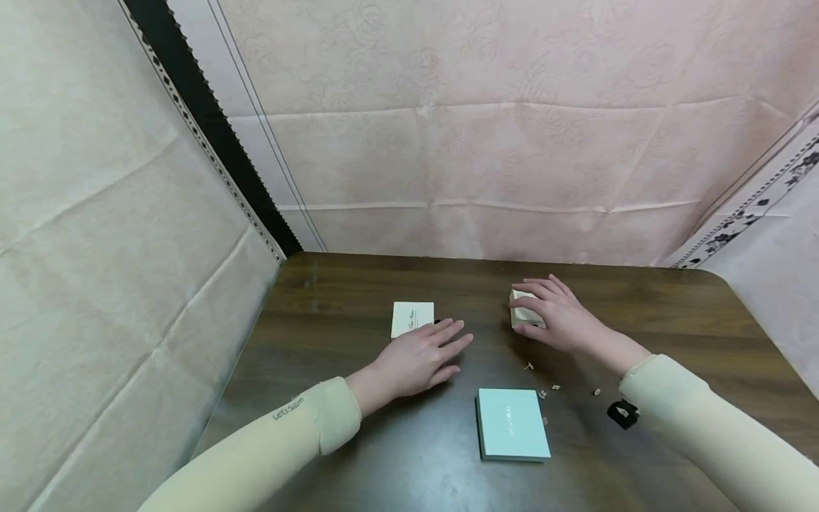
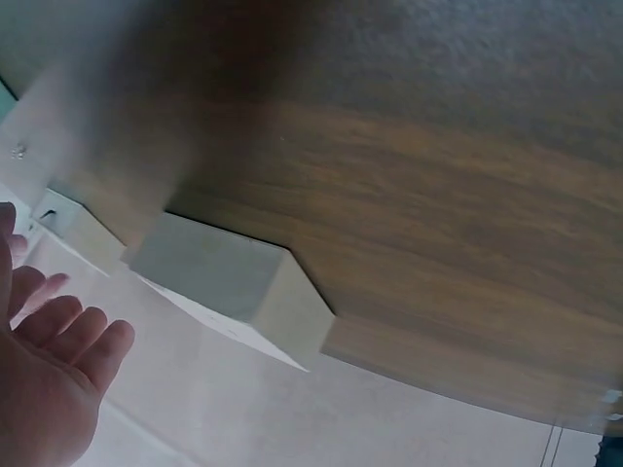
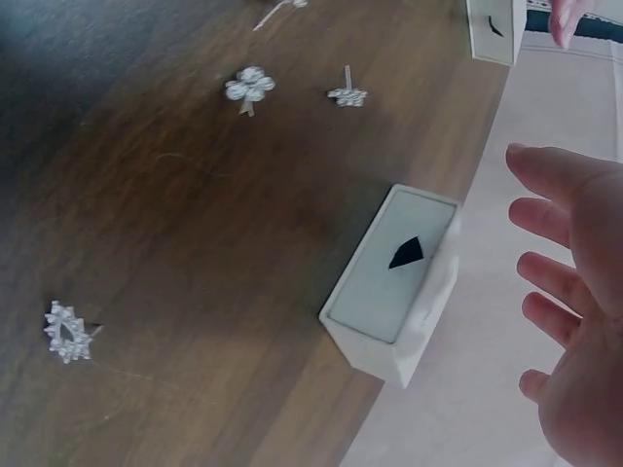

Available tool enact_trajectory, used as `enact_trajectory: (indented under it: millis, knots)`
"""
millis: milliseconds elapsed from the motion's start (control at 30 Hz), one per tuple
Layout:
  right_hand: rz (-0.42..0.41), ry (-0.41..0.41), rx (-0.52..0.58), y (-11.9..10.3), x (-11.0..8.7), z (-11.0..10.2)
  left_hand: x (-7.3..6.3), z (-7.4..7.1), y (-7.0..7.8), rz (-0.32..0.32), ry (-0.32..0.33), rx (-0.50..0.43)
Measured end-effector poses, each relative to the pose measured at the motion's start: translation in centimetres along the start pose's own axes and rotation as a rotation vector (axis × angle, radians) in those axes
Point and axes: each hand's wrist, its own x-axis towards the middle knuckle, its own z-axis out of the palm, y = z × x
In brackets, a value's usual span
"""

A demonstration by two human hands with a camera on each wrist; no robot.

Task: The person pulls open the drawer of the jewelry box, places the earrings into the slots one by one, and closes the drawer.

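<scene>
My left hand hovers with spread fingers beside a white box that has dark print on its face. In the left wrist view that box shows a plain grey side, and my left hand's fingers are loosely bent away from it. At the right, my right hand reaches over a small white box and partly hides it. The right wrist view shows this box with a black patch on its side, and my right hand with its fingers apart.
Several small sparkling earrings, including a clover-shaped one and a ring-shaped one, lie on the brown wooden table. A teal box is near the front, with a small black pad to its right. Pale cloth hangs behind.
</scene>
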Motion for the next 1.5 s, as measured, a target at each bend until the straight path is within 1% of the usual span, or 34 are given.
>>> enact_trajectory:
  millis: [167,367,633,767,867,1033,1133,1300,1500]
  knots:
    - [0.007,-0.003,-0.004,0.3,-0.3,0.5,-0.4,-0.5,1.0,0.019,-0.007,-0.002]
    - [-0.008,0.007,-0.01,0.5,-0.5,0.8,-0.6,-0.8,2.8,0.071,0.004,-0.024]
    - [-0.018,0.023,-0.006,0.6,-0.7,1.2,-0.6,-0.5,5.5,0.142,0.011,-0.069]
    - [-0.025,0.036,-0.006,0.8,-0.8,1.3,-0.5,-0.1,6.7,0.166,0.01,-0.053]
    - [-0.041,0.057,-0.006,0.7,-0.8,1.4,-0.5,0.2,7.4,0.184,0.021,-0.029]
    - [-0.066,0.086,-0.002,0.4,-1.1,1.5,-0.5,0.3,8.2,0.222,0.031,-0.017]
    - [-0.053,0.066,0.016,0.2,-1.3,1.6,-0.4,0.6,8.6,0.243,0.025,-0.006]
    - [-0.043,0.031,0.034,-0.4,-1.7,1.8,-0.2,1.2,9.0,0.258,0.026,0.013]
    - [-0.08,0.063,0.022,-0.8,-2.3,2.2,0.0,1.6,9.0,0.281,0.029,-0.013]
